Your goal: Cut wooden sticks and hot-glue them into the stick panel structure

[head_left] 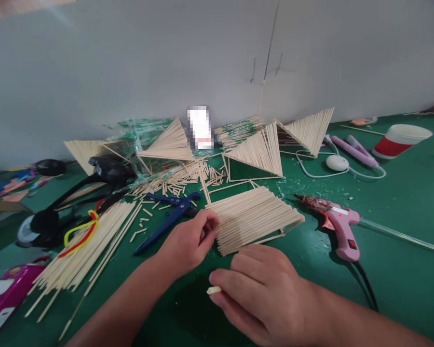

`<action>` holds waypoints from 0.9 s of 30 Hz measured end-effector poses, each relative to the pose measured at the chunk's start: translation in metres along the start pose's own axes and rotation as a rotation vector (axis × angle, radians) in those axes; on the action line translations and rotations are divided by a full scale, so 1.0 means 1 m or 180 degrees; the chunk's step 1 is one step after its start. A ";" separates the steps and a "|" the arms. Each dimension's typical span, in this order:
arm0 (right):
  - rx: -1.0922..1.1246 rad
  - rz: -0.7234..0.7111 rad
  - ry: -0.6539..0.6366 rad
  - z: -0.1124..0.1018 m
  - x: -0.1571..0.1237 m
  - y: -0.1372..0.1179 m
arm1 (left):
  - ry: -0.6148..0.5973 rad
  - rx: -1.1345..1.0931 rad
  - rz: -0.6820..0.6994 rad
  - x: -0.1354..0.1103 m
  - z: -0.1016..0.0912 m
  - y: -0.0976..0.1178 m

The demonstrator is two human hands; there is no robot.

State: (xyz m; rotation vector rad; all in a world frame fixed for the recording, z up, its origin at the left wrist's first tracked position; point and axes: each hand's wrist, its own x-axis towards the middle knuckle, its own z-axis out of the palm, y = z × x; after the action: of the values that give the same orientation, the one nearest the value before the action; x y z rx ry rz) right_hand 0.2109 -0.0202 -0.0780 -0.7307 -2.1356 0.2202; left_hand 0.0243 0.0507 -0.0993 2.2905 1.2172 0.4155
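Note:
A panel of pale wooden sticks (255,217), laid side by side on a stick frame, lies on the green table. At its left edge, my left hand (191,241) has its fingers curled in; whether they pinch the panel or a small piece is hidden. My right hand (264,289) is closed just in front of the panel, with a short piece of wooden stick (213,290) poking out between thumb and index finger. Left of the panel lies a blue cutter (173,217). To the right, a pink hot glue gun (338,224) rests on its side with a clear glue stick in its rear.
Stick-built models (256,154) stand along the wall. Cut stick pieces (181,178) are scattered before them. Long sticks (90,236), black headphones (43,226) and a magenta device (12,294) occupy the left. A propped phone (200,127), paper cup (398,140) and white cable (311,174) sit farther back.

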 end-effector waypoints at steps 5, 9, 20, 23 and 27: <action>-0.0011 0.0027 0.0005 0.001 -0.001 0.002 | 0.0141 0.0335 0.0333 -0.001 0.003 -0.004; -0.0027 0.0028 -0.0001 -0.001 -0.002 0.001 | 0.0145 0.0525 0.0539 -0.001 0.003 -0.003; -0.0083 -0.0013 -0.0046 -0.001 0.000 0.003 | 0.0101 0.0655 0.0429 0.000 0.001 0.000; -0.0096 -0.0016 -0.0041 -0.002 -0.001 0.003 | 0.0230 0.0794 0.0610 0.001 0.002 -0.001; -0.0105 -0.0035 -0.0051 -0.002 -0.002 0.004 | 0.0281 0.0788 0.0552 0.001 0.002 0.001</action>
State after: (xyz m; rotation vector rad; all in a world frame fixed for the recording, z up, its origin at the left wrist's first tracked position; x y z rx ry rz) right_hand 0.2147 -0.0186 -0.0799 -0.7384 -2.1626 0.1862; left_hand 0.0260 0.0503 -0.1001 2.6270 1.1718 0.4541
